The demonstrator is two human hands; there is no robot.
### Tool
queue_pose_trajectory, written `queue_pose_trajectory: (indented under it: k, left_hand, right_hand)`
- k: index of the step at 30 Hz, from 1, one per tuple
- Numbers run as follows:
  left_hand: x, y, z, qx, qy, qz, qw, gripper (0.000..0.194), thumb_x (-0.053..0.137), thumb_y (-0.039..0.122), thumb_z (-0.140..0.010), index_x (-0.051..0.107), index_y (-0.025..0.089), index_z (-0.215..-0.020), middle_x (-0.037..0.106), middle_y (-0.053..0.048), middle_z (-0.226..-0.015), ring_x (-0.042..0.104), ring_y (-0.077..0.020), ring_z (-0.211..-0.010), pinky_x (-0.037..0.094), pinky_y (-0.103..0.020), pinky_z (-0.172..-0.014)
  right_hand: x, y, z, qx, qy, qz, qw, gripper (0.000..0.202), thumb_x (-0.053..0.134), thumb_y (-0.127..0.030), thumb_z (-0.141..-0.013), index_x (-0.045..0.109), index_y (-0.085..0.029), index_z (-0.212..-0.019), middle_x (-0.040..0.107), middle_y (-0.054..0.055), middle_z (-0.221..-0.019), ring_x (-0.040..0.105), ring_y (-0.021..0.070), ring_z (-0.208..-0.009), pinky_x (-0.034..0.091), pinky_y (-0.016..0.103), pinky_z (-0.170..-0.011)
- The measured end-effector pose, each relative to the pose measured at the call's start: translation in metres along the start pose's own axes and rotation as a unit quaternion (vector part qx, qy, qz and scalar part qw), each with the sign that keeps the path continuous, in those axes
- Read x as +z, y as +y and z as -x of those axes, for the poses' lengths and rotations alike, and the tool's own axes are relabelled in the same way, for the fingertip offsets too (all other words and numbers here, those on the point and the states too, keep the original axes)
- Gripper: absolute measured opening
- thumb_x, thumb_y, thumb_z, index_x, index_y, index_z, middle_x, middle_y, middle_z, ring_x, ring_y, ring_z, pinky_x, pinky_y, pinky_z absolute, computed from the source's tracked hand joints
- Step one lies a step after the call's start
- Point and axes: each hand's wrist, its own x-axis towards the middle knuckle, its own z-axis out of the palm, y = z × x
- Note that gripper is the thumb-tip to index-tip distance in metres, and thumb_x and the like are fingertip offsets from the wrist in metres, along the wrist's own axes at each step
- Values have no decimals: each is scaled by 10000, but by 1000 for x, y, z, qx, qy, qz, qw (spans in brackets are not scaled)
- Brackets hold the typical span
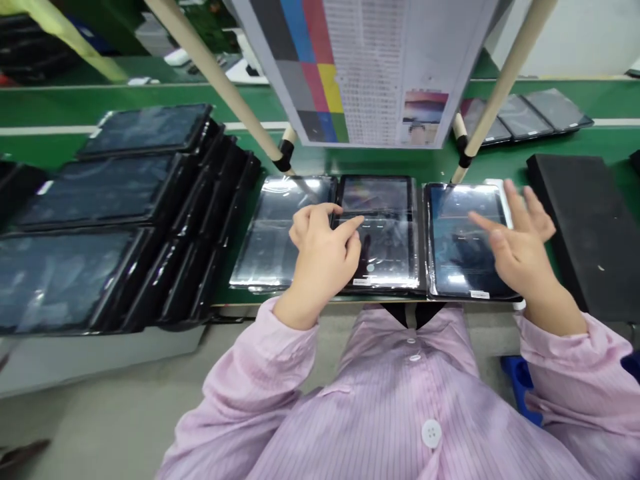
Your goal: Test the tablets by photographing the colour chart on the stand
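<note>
Three tablets in clear film lie side by side at the green bench's front edge. Over the gap between the left tablet (265, 233) and the middle tablet (387, 247) is my left hand (325, 247), its index finger stretched onto the middle screen and the other fingers loosely curled, holding nothing. Above the lit right tablet (450, 247) hovers my right hand (523, 240), slightly blurred. Its fingers are spread, with one pointing at the screen; whether it touches the glass I cannot tell.
Tall stacks of wrapped tablets (95, 193) stand at left. A printed colour chart (365, 73) hangs in front on beige poles (215, 73). To the right lies a black slab (590, 233); several more tablets (530, 117) rest farther back on the green bench (350, 162).
</note>
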Motion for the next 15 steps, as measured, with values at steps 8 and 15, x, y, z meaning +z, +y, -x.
queue_pose_trajectory:
  k: [8,15]
  left_hand:
    - [-9,-4,-8,-5,-81,-33,996,428,546,242,-999,763,311,-1362,585,-174,-1314,460,-409,-1290,401,-617,-1057]
    - [-49,-87,4,-156,34,-83,984,459,517,172,-965,804,318,-1293,545,-185,-1296,447,-439,-1266,396,-653,-1035]
  right_hand:
    - [-7,-26,13,-43,51,-21,998,570,250,-562,-1104,643,-401,-1484,263,-42,-1776,323,459,-1591,264,743,-1281]
    - [1,-42,17,-69,24,-20,997,517,266,-536,-1106,556,-495,-1532,297,-68,-1761,361,450,-1574,287,769,-1256]
